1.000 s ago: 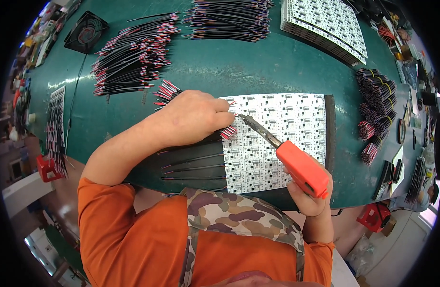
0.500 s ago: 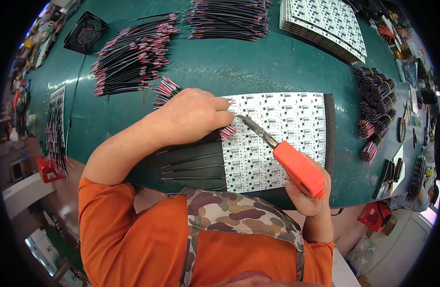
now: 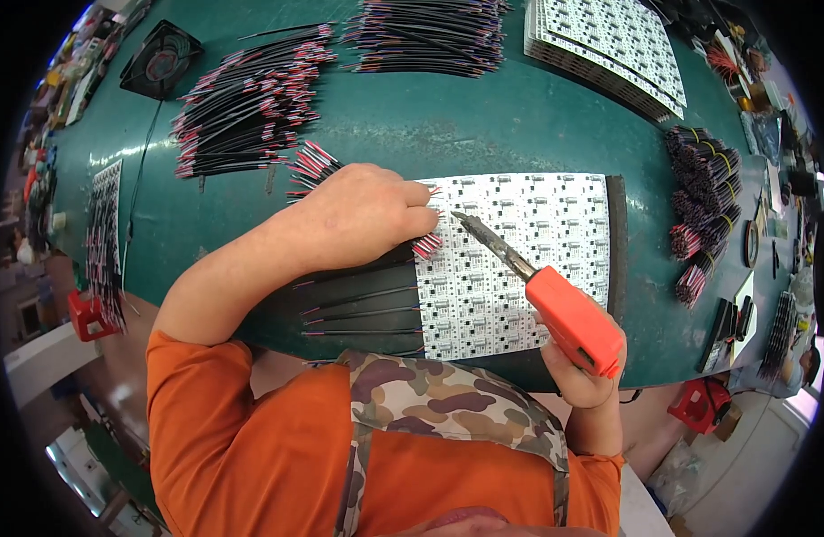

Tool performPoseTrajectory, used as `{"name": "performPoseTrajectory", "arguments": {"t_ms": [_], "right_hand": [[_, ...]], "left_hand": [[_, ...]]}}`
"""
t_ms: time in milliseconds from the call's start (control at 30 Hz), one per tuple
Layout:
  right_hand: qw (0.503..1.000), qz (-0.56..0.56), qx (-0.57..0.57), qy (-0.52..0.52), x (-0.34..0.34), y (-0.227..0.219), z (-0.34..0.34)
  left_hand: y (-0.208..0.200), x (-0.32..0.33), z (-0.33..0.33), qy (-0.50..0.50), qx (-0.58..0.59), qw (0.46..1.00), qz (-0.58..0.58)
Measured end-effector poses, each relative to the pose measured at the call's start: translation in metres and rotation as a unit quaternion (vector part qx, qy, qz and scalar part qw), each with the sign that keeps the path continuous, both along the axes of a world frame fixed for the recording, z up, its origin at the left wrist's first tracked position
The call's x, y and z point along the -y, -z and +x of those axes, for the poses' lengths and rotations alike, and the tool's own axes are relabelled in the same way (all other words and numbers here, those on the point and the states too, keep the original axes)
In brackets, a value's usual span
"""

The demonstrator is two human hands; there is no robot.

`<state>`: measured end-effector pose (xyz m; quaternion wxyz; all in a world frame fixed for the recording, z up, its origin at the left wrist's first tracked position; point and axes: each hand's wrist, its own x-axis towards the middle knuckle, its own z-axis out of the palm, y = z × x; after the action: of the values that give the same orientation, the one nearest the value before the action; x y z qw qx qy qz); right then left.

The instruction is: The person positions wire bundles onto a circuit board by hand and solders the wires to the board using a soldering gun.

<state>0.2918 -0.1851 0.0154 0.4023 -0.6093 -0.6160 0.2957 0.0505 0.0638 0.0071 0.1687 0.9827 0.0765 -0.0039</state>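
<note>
The right hand (image 3: 580,380) grips a red soldering iron (image 3: 559,309) slanting over the circuit-board sheet (image 3: 555,215), tip toward its far-left corner. The left hand (image 3: 362,215) clasps black-and-red wires (image 3: 427,245) there, near the desk's (image 3: 394,112) near edge.

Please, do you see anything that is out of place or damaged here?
Nothing looks spilled. One black wire sticks out leftward from the pile of red-tipped wires, unlike its neighbours. The green table has a scuffed patch beyond the left hand, and the shaft of the soldering iron looks stained, perhaps only wear.
</note>
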Motion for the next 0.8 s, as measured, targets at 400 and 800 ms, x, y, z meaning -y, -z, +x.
{"name": "performPoseTrajectory", "arguments": {"t_ms": [400,800], "right_hand": [[0.999,-0.029,-0.014,-0.005,-0.0009,0.0004,-0.0034],[0.999,-0.043,-0.006,-0.006,-0.0010,-0.0012,-0.0069]], "left_hand": [[0.0003,-0.0013,-0.0010,0.005,0.010,1.000,-0.009],[-0.0022,0.0039,0.0017,-0.004,-0.001,1.000,0.000]]}}
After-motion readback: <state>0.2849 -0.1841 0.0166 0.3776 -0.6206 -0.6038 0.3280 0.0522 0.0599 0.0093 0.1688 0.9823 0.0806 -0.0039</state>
